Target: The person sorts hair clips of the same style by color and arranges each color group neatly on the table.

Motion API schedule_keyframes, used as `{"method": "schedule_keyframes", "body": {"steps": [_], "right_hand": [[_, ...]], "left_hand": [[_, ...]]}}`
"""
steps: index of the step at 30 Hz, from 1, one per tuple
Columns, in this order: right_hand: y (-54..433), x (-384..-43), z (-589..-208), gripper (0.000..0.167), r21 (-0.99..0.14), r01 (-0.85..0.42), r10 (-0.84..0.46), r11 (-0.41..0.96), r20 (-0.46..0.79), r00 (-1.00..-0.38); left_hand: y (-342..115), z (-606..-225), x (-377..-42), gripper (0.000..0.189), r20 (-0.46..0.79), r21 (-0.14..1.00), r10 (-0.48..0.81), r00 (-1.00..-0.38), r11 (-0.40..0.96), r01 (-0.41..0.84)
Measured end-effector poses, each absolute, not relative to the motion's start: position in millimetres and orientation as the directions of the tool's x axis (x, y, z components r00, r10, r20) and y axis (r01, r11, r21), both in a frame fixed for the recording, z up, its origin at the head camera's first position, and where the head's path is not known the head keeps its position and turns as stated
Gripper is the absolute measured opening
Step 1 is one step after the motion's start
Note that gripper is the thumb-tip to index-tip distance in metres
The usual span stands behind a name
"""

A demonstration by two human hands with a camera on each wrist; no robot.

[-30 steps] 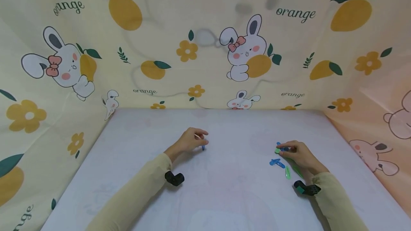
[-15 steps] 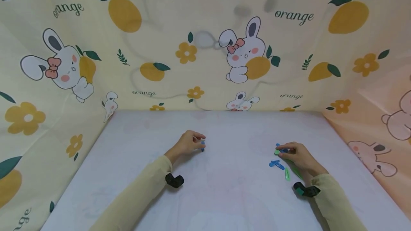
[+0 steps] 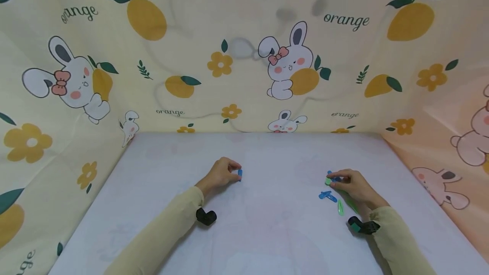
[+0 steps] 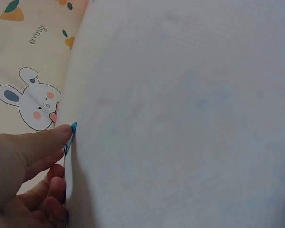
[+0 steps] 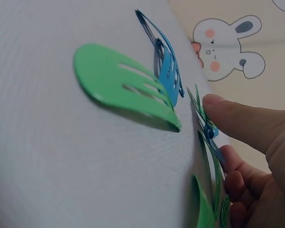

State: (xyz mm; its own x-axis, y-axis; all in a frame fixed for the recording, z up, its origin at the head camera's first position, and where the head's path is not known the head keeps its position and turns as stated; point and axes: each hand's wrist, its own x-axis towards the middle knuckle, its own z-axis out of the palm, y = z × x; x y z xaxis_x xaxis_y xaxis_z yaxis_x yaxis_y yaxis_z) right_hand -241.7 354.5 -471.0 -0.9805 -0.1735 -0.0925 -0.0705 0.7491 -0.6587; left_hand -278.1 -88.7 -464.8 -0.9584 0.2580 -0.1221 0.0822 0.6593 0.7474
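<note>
My left hand pinches a small blue hair clip between thumb and fingertips, just over the middle of the table. The left wrist view shows that blue clip edge-on at the thumb tip. On the right, my right hand is among several hair clips, with thumb and forefinger around a green clip. Blue clips lie behind those fingertips. Nearer me are crossed blue clips and a green clip; another green clip is partly under the hand.
A white-covered table spreads under both hands. Behind it and along its sides hangs a curtain printed with rabbits and oranges. Each wrist carries a small black camera.
My left hand has drawn slightly left and nearer, its fingers closing in, and the blue clip now shows upright between the fingertips. The right hand has stayed nearly still.
</note>
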Motion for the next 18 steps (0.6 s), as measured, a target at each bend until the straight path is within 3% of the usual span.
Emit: {"method": "schedule_keyframes", "body": {"steps": [18], "right_hand": [[375.2, -238.9, -460.2, 0.047, -0.634, -0.008, -0.129, 0.773, -0.144, -0.981]], "left_hand": [[-92.3, -468.5, -276.8, 0.034, -0.103, 0.741, 0.271, -0.957, 0.663, 0.108]]}}
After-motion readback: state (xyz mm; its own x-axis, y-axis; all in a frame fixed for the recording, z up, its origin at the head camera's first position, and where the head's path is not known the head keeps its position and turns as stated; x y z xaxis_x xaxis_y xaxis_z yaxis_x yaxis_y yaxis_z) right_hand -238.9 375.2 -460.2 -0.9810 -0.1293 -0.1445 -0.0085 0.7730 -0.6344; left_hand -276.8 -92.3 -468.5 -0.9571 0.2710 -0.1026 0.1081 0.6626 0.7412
